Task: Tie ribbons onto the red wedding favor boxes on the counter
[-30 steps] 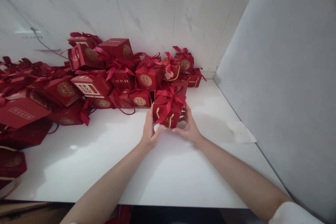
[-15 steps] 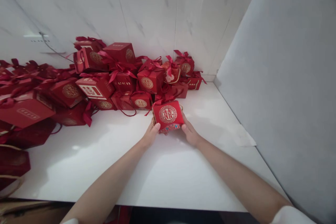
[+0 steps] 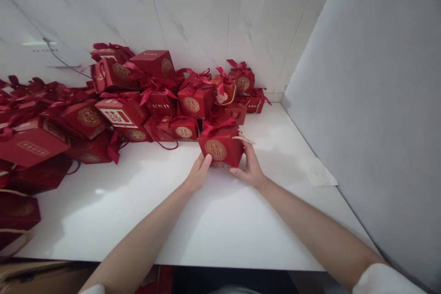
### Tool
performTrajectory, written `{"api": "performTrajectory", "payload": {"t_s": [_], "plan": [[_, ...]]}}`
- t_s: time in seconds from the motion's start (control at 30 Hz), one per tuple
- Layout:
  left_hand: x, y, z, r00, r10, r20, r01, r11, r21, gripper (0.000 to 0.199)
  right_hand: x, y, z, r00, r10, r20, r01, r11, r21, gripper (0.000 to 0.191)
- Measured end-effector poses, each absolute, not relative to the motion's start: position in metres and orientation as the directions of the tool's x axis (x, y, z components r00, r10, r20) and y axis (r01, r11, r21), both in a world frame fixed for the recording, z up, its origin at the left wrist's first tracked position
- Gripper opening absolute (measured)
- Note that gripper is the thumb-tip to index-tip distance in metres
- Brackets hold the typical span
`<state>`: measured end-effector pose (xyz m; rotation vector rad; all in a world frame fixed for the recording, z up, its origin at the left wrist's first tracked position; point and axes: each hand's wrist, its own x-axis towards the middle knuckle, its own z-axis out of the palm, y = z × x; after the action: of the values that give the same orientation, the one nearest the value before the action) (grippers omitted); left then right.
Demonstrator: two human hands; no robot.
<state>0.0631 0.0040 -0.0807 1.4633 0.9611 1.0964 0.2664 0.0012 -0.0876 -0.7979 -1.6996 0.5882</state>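
Between my hands is a red gift box (image 3: 228,144) with a round gold emblem, a ribbon bow on top and a tan cord handle at its right side. My left hand (image 3: 199,171) grips its lower left side, thumb on the front and the other fingers mostly hidden. On the right side, my right hand (image 3: 252,167) presses against the box, its thumb at the lower front corner. The box is upright on or just above the white tabletop (image 3: 220,220); I cannot tell which. Just behind it are more red gift boxes (image 3: 196,101).
Stacked red boxes (image 3: 120,110) run along the tiled wall (image 3: 193,14) to the left. A grey panel (image 3: 372,101) borders the table on the right, with a white paper piece (image 3: 320,173) beside it. A cable (image 3: 64,60) hangs at the back left.
The box has been tipped upright and turned, so its emblem now faces front left and the bow shows on top. My right hand has shifted round its side.
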Motion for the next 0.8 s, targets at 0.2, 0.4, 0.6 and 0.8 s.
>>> {"api": "performTrajectory", "payload": {"t_s": [0.2,0.4,0.6,0.8], "plan": [[0.067,0.001,-0.082,0.315,0.947,0.066,-0.112,-0.032,0.993,0.068,0.264,0.000,-0.085,-0.093,0.506,0.858,0.453,0.789,-0.416,0.114],[0.060,0.005,-0.081,0.253,0.926,0.281,0.117,-0.318,0.941,0.058,0.260,-0.007,-0.085,-0.212,0.403,0.890,0.502,0.826,-0.255,0.089],[0.055,0.006,-0.078,0.190,0.866,0.463,0.116,-0.488,0.865,0.062,0.262,-0.002,-0.094,-0.219,0.550,0.806,0.515,0.767,-0.383,0.095],[0.055,0.002,-0.079,0.295,0.785,0.545,0.103,-0.593,0.798,0.061,0.268,0.000,-0.091,-0.123,0.698,0.705,0.506,0.655,-0.561,0.092]]}}
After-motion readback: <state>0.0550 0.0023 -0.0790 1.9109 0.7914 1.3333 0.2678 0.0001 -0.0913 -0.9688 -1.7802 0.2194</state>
